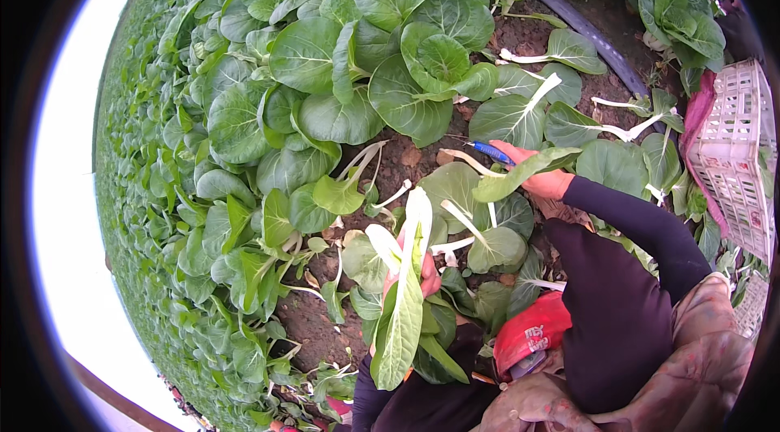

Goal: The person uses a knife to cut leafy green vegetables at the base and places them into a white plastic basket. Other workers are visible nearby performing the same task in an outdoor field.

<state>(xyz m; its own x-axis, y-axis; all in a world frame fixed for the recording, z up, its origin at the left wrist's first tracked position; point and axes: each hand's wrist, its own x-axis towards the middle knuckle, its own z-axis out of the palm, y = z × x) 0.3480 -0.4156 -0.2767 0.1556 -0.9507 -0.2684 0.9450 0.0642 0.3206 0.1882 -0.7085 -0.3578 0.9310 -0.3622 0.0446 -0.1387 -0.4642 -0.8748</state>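
Note:
My left hand point(430, 278) grips a cut bok choy point(400, 322), its white stem base pointing up and its green leaves hanging down past my wrist. In my right hand point(550, 183) is a small blue-handled knife point(492, 152); its thin blade points left, close to the soil. A loose green leaf point(529, 175) lies across the fingers of that hand, and whether they pinch it cannot be seen. Below and between my hands, detached leaves with white stalks point(496, 249) are scattered over the ground. Rooted bok choy point(436, 60) stands just beyond the knife.
Dense rows of bok choy point(237, 127) fill the left side. A dark flat hose point(588, 36) crosses the soil at upper right. A white plastic crate point(734, 151) with pink cloth point(701, 127) stands at right. A red bag point(531, 331) sits by my legs. Part of another person point(740, 26) shows at upper right.

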